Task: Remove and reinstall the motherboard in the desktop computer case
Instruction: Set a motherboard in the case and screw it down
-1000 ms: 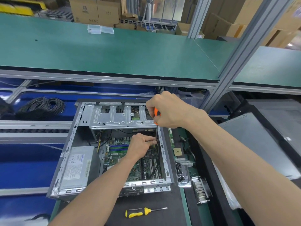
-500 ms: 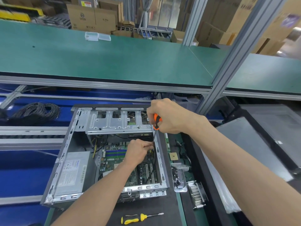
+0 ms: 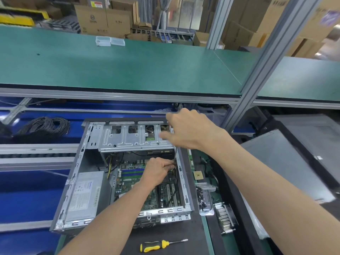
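Note:
The open desktop case (image 3: 73, 181) lies on its side on the bench, with the green motherboard (image 3: 128, 181) on its floor. My left hand (image 3: 158, 170) reaches inside over the board and pinches the lower end of a screwdriver shaft (image 3: 175, 153) near the case's right wall. My right hand (image 3: 187, 129), blurred, hangs above the case's far right corner with its fingers curled round the screwdriver's handle. The hand hides that handle, and my left fingers hide the tip.
A yellow-and-black screwdriver (image 3: 161, 244) lies on the black mat in front of the case. Right of the case are a tray of screws (image 3: 203, 199), a CPU chip (image 3: 198, 175) and a heatsink (image 3: 224, 218). A grey power supply (image 3: 84, 196) fills the case's left side. A coil of cable (image 3: 44, 126) lies far left.
My right hand has turned on the screwdriver handle, so the orange handle no longer shows. My left hand stays at the shaft's lower end. The view has tilted slightly.

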The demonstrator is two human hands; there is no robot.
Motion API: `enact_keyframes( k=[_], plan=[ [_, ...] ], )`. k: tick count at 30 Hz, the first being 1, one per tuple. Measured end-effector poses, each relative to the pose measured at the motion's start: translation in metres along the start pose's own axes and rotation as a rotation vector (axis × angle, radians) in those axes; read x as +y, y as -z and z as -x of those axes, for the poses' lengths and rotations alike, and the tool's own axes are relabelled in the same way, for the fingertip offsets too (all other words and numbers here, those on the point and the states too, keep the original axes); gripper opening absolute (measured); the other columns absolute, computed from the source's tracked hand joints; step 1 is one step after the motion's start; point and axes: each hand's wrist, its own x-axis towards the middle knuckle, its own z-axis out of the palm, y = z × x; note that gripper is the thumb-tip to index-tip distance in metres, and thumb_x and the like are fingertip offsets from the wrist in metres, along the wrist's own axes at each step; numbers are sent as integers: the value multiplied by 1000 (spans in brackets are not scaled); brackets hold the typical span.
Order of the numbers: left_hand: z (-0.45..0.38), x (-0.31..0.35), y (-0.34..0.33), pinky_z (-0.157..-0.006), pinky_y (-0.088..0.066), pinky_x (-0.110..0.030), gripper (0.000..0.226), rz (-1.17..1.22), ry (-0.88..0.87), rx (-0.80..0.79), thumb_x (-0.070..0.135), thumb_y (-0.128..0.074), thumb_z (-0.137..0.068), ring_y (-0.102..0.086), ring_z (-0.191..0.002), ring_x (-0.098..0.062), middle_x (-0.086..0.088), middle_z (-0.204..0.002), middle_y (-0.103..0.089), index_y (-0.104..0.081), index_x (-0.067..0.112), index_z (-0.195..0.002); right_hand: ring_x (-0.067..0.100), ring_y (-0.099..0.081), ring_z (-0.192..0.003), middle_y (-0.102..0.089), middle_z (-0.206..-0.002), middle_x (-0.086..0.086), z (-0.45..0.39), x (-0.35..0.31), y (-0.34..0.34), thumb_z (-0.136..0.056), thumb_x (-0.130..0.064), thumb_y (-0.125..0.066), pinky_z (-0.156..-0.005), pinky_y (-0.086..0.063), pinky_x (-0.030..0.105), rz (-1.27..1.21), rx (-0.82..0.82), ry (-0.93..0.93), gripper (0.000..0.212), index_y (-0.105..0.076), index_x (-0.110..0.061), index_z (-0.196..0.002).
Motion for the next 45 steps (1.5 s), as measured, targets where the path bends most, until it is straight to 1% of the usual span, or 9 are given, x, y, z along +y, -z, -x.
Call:
enact_keyframes(
  k=[9,14,21,26,30,34,37,42,45],
  plan=[
    [0,5,1,-80,-50,-23,13,-8,-50,0,23,-71,-90,-67,-86,-4,23,-99,-73,-81,27,-97,19,-51,-83,-43,-91,-7,1,7,5,-76,1,-62,-59,-36,30,-143,-150,181,27,-64,-19,-94],
    [-4,9,-3,-86,-52,-32,13,-42,-16,-5,24,-71,-91,-71,-87,-22,1,-94,-78,-81,22,-100,35,-58,-89,-49,-86,8,5,2,0,-97,-50,-54,-61,-35,38,131,26,3,43,-59,-14,-119],
    [-4,8,1,-66,-45,-29,11,-75,-18,11,23,-73,-90,-62,-63,-23,-4,-70,-75,-82,20,-83,23,-54,-87,-47,-99,-1,5,4,0,-80,-5,-63,-66,-39,33,-112,-90,164,23,-60,-18,-99],
    [-5,17,2,-72,-48,-31,13,-135,-16,-11,25,-70,-93,-68,-75,-18,-2,-84,-78,-82,26,-95,37,-60,-90,-48,-84,6,8,2,-3,-95,-53,-55,-64,-36,38,124,72,-23,44,-59,-14,-115],
    [-4,18,2,-63,-42,-27,13,-211,-24,-18,27,-69,-94,-65,-74,-21,-4,-82,-77,-81,28,-97,33,-58,-94,-47,-85,4,5,7,0,-93,-20,-57,-66,-38,35,-4,-6,79,13,-60,-12,-103],
    [-2,15,1,-54,-36,-6,15,-198,-34,-25,16,-68,-92,-67,-69,-10,-1,-88,-78,-82,21,-98,23,-51,-85,-49,-98,0,11,6,0,-79,-16,-66,-62,-38,31,-167,-49,140,34,-59,-19,-111],
    [-2,16,1,-57,-42,-16,21,-247,-46,-27,15,-66,-93,-63,-62,-11,-3,-86,-78,-81,26,-102,27,-42,-78,-43,-82,2,11,2,-2,-97,-48,-55,-65,-36,38,24,48,-4,38,-57,-13,-113],
    [-4,14,-1,-67,-44,-22,19,-292,-47,-22,18,-65,-94,-70,-86,-18,-1,-101,-78,-80,25,-102,29,-58,-90,-54,-89,5,7,2,3,-90,-12,-55,-70,-46,38,-44,-50,90,6,-57,-11,-95],
    [-4,11,-4,-65,-40,-22,19,-329,-46,-37,18,-63,-95,-68,-87,-19,-1,-103,-77,-81,23,-99,21,-55,-86,-57,-97,0,11,4,6,-74,-6,-62,-65,-41,32,-182,-127,137,29,-62,-18,-100]
  ],
)
